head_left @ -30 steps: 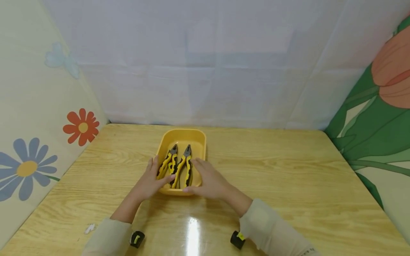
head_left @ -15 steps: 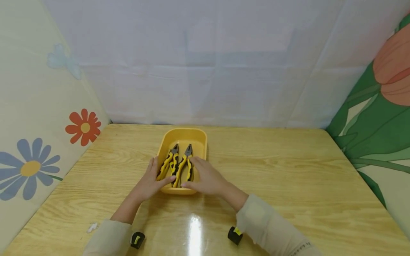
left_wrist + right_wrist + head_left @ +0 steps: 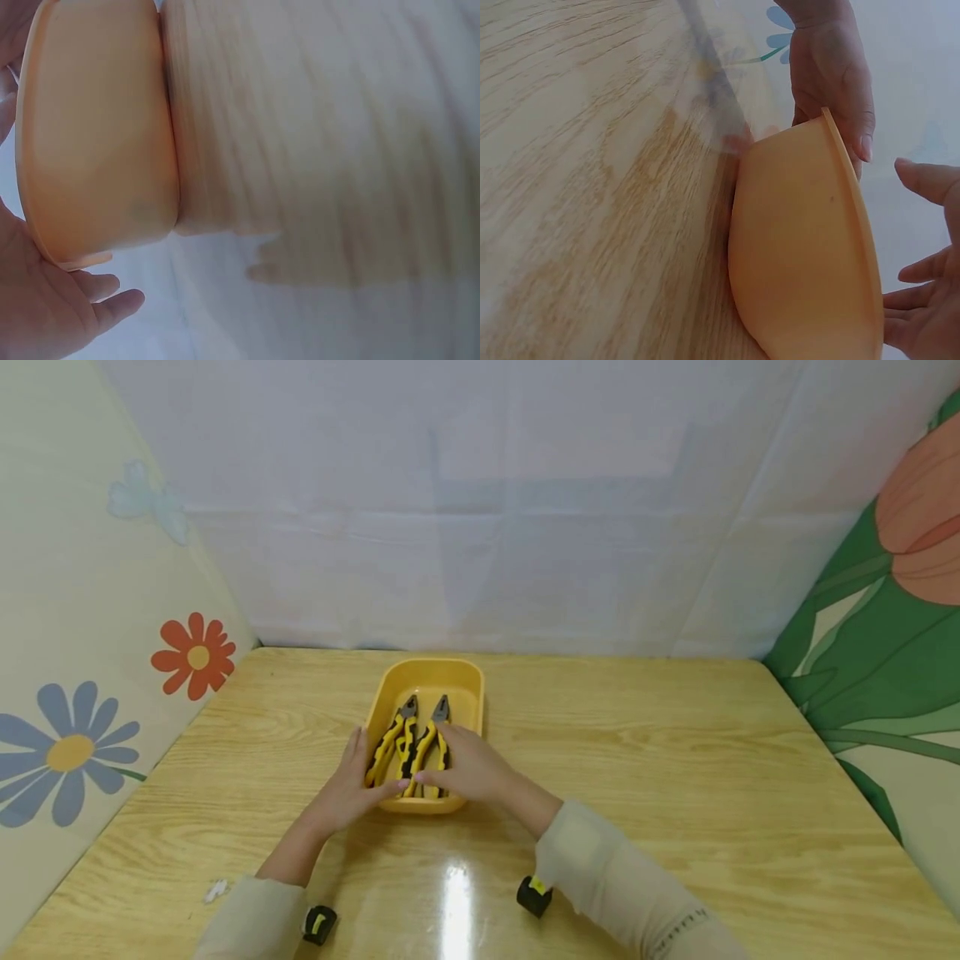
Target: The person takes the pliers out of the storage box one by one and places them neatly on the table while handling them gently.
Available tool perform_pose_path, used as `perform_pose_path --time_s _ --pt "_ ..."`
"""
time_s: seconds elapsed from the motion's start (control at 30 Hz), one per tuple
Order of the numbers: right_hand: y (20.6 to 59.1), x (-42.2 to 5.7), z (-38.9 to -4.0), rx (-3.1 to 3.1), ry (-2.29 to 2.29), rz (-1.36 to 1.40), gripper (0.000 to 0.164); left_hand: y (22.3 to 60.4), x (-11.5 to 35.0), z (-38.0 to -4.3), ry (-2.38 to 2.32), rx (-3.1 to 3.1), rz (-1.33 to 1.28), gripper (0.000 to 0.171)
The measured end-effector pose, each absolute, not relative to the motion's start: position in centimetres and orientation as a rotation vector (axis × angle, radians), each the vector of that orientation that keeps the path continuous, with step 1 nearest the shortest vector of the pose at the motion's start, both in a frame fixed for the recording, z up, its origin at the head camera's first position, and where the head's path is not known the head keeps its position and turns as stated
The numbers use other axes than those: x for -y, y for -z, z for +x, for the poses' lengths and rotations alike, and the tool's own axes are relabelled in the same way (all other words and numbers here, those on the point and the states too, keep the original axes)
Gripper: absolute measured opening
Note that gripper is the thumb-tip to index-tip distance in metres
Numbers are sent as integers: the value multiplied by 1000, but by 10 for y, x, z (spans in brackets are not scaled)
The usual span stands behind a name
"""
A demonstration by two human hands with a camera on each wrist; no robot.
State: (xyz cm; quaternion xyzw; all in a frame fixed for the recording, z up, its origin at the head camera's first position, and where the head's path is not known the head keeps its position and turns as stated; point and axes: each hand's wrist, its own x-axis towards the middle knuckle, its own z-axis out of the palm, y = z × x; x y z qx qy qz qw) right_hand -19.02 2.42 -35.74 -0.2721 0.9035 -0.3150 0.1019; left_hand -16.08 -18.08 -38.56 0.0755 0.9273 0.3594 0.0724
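A yellow plastic tray [image 3: 427, 807] stands on the table, also seen side-on as an orange-looking wall in both wrist views. Two pairs of yellow-and-black pliers, the left pliers [image 3: 386, 747] and right pliers [image 3: 423, 747], lie in it with their grey jaws pointing away. My left hand [image 3: 348, 789] holds the tray's near left corner, thumb over the rim and fingers along the outside wall. Above the tray's right side is my right hand [image 3: 476, 767], fingers spread and thumb stretched toward the left hand's thumb. It partly covers the right pliers; contact with them cannot be made out.
A wooden table [image 3: 637, 760] surrounds the tray. White cloth [image 3: 570, 527] hangs behind it, with flower-printed panels at both sides. A small white scrap [image 3: 216, 891] lies at the front left. Black wrist-worn devices sit under both sleeves.
My right hand has shifted left over the tray, its thumb now close to the left thumb and its fingers over the right pliers. My left hand and the tray have stayed in place.
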Motion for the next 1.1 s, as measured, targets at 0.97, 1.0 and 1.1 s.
perform_pose_path --time_s 0.97,1.0,1.1 --pt "363 7 -213 -2722 772 -428 27 384 182 -162 -1071 -2751 223 110" --pt "363 8 -214 -2729 748 -427 24 384 182 -162 -1072 -2748 224 110" --pt "364 11 -216 -2742 715 -406 17 384 182 -162 -1068 -2739 226 111"
